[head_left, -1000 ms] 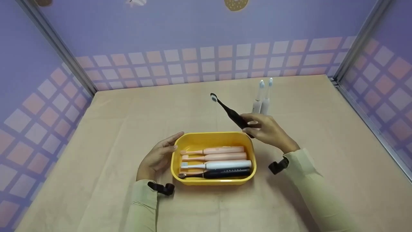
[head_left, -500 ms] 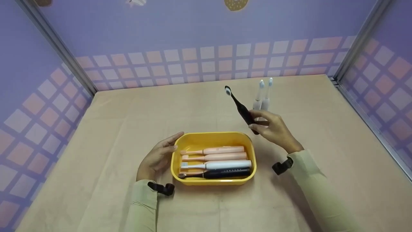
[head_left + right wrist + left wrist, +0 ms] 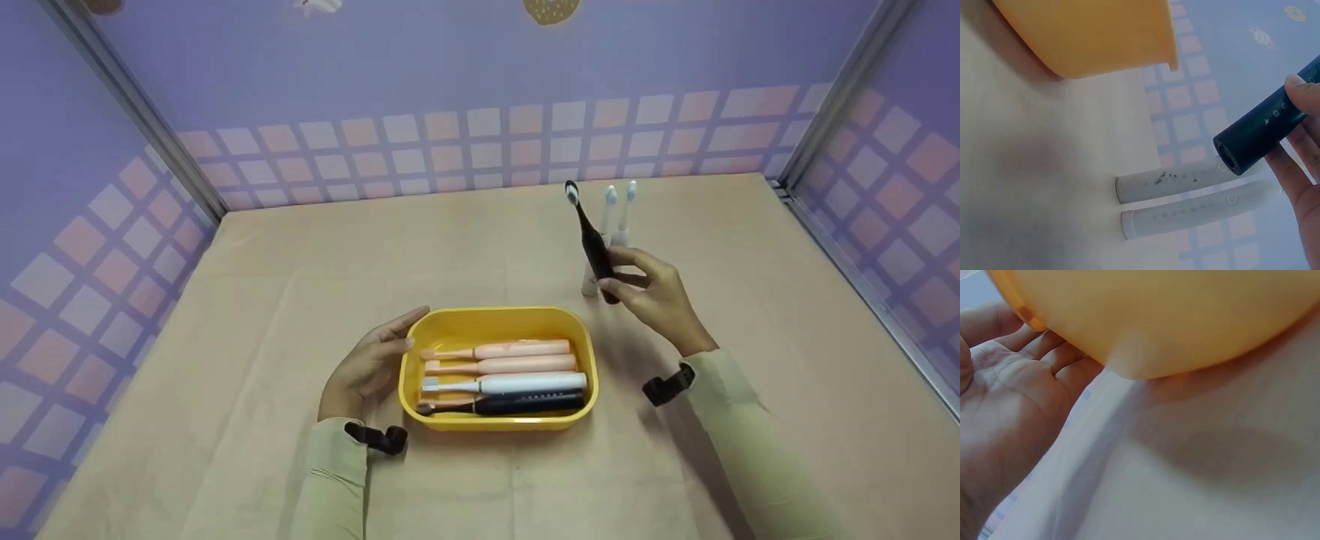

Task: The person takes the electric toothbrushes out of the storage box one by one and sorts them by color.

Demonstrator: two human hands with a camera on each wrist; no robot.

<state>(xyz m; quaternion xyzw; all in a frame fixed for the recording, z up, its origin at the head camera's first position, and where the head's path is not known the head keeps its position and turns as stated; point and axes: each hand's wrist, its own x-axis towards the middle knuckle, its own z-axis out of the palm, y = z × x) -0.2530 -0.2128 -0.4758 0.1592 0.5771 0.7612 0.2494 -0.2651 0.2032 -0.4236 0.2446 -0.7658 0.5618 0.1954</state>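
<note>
My right hand (image 3: 651, 294) pinches a black electric toothbrush (image 3: 594, 244) by the lower handle between thumb and fingers, its bristle head pointing up. The brush is raised in the air and partly covers two white electric toothbrushes (image 3: 1185, 185) standing upright behind it. My left hand (image 3: 367, 369) rests against the left end of a yellow bin (image 3: 495, 424), fingers extended along its outside and thumb at the rim. Inside lie several electric toothbrushes side by side: two pink ones, a white toothbrush (image 3: 525, 383) and a black toothbrush (image 3: 529, 403), handles to the right.
A beige cloth (image 3: 300, 255) covers the table. Purple panels with a checked band (image 3: 442, 150) enclose the back and both sides, joined by metal corner posts. Dark wrist cameras sit on both cuffs.
My right hand has carried the black toothbrush away from the bin, to the right and back, turning it more upright. It now overlaps the white toothbrushes. The left hand and bin stay still.
</note>
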